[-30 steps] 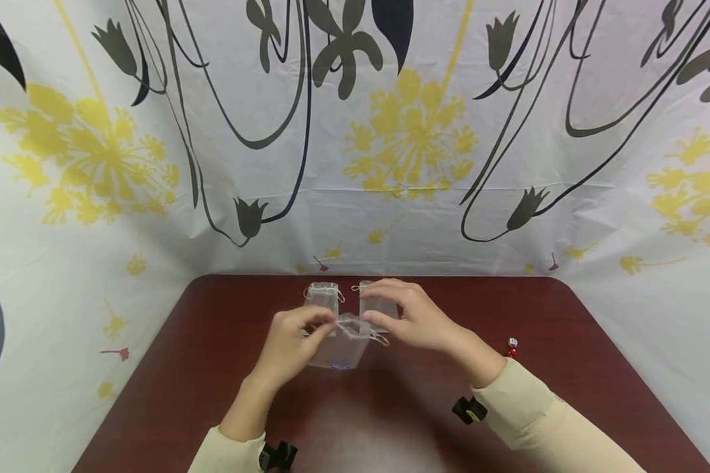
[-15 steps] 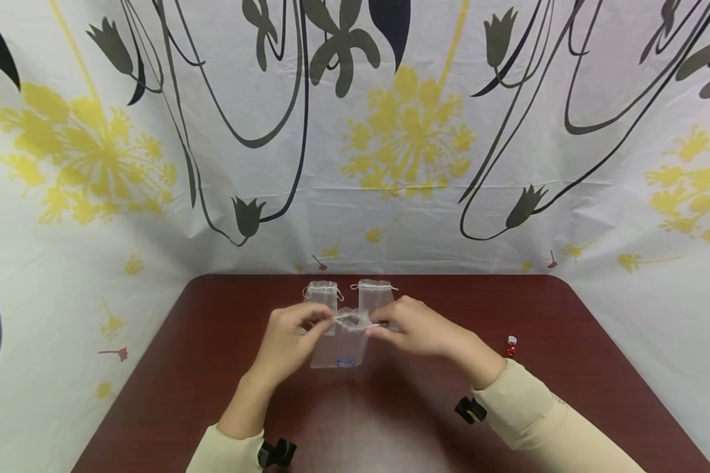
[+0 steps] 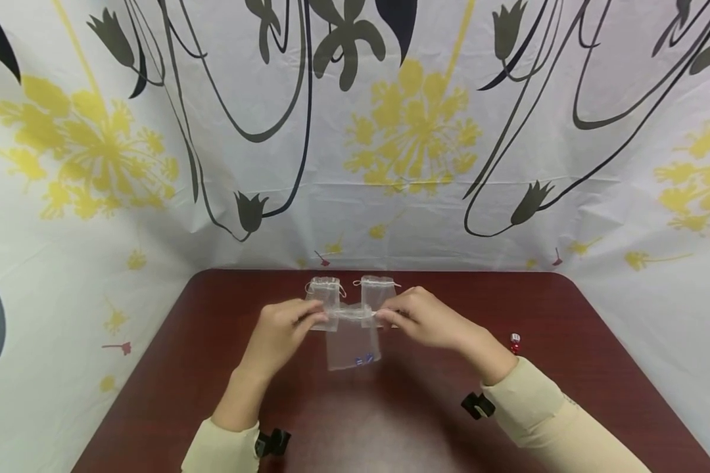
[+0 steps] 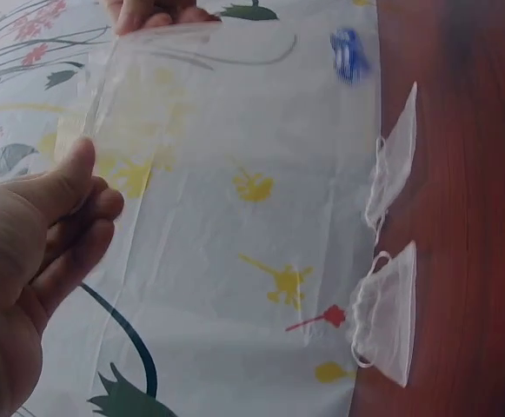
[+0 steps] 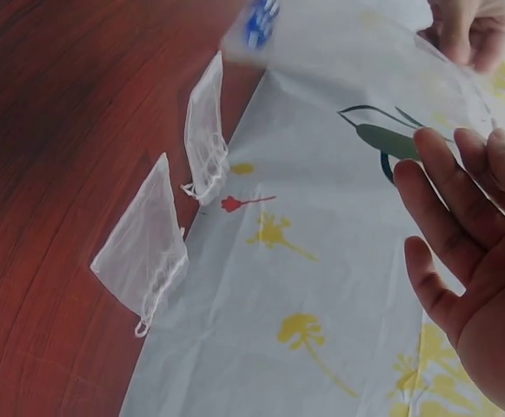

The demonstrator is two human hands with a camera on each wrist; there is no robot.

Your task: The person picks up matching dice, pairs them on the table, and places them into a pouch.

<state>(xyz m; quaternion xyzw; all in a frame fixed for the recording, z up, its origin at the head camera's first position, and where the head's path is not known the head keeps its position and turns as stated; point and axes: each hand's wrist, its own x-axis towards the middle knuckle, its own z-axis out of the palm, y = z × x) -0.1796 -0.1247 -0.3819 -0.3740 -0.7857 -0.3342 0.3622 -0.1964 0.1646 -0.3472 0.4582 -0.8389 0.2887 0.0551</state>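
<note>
A sheer white drawstring bag [image 3: 349,345] hangs between my two hands, its gathered mouth at the top and blue dice [image 3: 364,359] in a bottom corner. My left hand [image 3: 281,328] pinches the left end of the mouth between thumb and fingers; the left wrist view shows that hand [image 4: 39,234] close up. At the opposite end, my right hand [image 3: 428,318] pinches the drawstring side. In the right wrist view the other fingers of the right hand [image 5: 474,252] spread loosely. The dice look blurred in both wrist views.
Behind the held bag, two smaller-looking sheer bags, a left one [image 3: 324,289] and a right one [image 3: 377,289], lie flat near the table's back edge. A white die [image 3: 515,338] and a red die [image 3: 514,349] sit beyond my right forearm. A patterned curtain [image 3: 307,157] borders the dark-red table [image 3: 213,368].
My right hand has come down onto the bag's mouth and now pinches it. The hands have drawn slightly apart, the mouth has narrowed to a line, and the bag and dice have swung rightward.
</note>
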